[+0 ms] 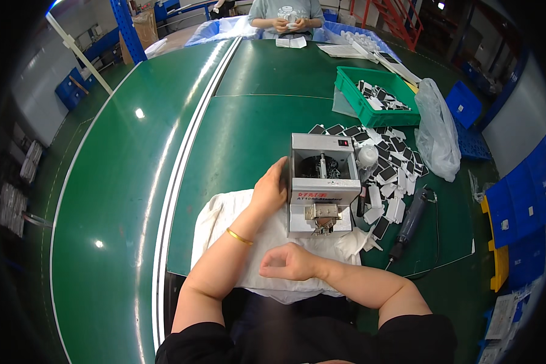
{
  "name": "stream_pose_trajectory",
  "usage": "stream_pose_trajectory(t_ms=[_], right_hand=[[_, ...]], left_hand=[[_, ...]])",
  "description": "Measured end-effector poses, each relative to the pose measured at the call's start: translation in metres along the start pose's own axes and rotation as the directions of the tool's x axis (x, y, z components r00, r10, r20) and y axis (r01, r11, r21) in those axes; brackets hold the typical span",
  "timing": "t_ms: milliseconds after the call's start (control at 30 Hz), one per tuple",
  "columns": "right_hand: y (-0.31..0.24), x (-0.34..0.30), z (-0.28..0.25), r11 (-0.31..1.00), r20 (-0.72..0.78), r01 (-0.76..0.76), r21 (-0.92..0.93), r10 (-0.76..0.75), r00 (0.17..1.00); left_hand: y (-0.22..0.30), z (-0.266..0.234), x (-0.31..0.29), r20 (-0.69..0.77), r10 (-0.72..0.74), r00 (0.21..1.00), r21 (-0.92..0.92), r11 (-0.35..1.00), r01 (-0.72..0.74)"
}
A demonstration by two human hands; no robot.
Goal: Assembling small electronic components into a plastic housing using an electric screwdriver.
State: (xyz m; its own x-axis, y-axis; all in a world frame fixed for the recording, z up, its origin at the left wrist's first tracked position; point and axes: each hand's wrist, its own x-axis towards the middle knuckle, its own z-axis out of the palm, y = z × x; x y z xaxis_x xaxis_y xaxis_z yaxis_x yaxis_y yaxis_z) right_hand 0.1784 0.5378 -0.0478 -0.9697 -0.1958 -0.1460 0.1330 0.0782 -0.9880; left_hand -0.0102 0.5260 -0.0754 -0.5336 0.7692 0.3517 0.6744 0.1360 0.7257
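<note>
A grey metal screw feeder [321, 193] stands on a white cloth [215, 225] in front of me. Small dark screws [310, 167] lie in its open hopper. My left hand [270, 187] lies against the feeder's left side, fingers extended along it and partly hidden. Over the cloth, nearer to me, my right hand [291, 262] is closed, thumb and fingertips meeting in a ring; anything between the tips is too small to make out. Right of the feeder, a dark electric screwdriver [411, 219] lies on the green table, its bit toward me.
Several white-and-black flat parts [387, 159] are heaped right of the feeder, beside a clear plastic bag [438, 136]. Behind them stands a green crate [370, 115] of similar parts. White rails [188, 139] cross the table at left. A person [285, 18] works at the far end.
</note>
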Motion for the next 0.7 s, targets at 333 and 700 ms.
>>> stream_pose_trajectory(t_ms=[333, 700], right_hand=[[0.01, 0.003, 0.006, 0.982, -0.079, 0.184, 0.049, -0.18, 0.981], [0.01, 0.003, 0.006, 0.979, -0.078, 0.193, 0.06, -0.188, 0.979]], left_hand=[[0.0, 0.0, 0.0, -0.006, 0.012, 1.0, 0.021, 1.0, -0.012], [0.0, -0.001, 0.0, -0.006, 0.0, 1.0, 0.018, 1.0, 0.0]])
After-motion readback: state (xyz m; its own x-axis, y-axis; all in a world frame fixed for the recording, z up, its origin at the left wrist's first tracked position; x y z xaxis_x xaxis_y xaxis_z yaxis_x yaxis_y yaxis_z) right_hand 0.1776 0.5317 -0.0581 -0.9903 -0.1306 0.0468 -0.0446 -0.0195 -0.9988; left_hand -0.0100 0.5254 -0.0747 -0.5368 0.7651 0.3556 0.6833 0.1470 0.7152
